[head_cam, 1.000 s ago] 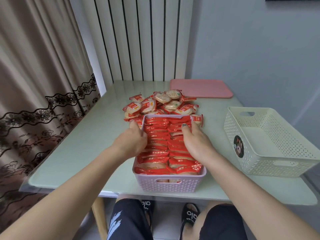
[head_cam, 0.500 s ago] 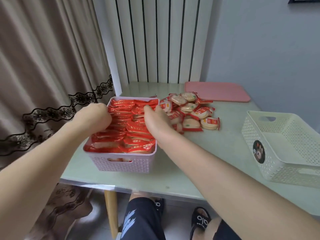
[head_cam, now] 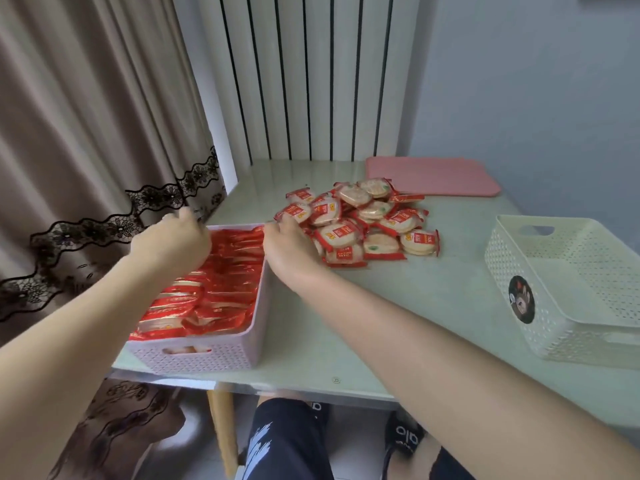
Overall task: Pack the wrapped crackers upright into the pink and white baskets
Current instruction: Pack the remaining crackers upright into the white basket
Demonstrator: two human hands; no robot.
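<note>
My left hand (head_cam: 173,242) and right hand (head_cam: 289,245) curl over the far rim of the pink basket (head_cam: 221,355), gripping it at the table's (head_cam: 398,323) near-left corner, packed with upright wrapped crackers (head_cam: 214,285). Loose crackers (head_cam: 363,220) heap mid-table; the white basket (head_cam: 568,292) sits at the right edge.

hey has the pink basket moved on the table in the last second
Yes. The pink basket has slid left, away from the cracker pile and toward the table's left edge; both hands, left and right, are on it.
</note>
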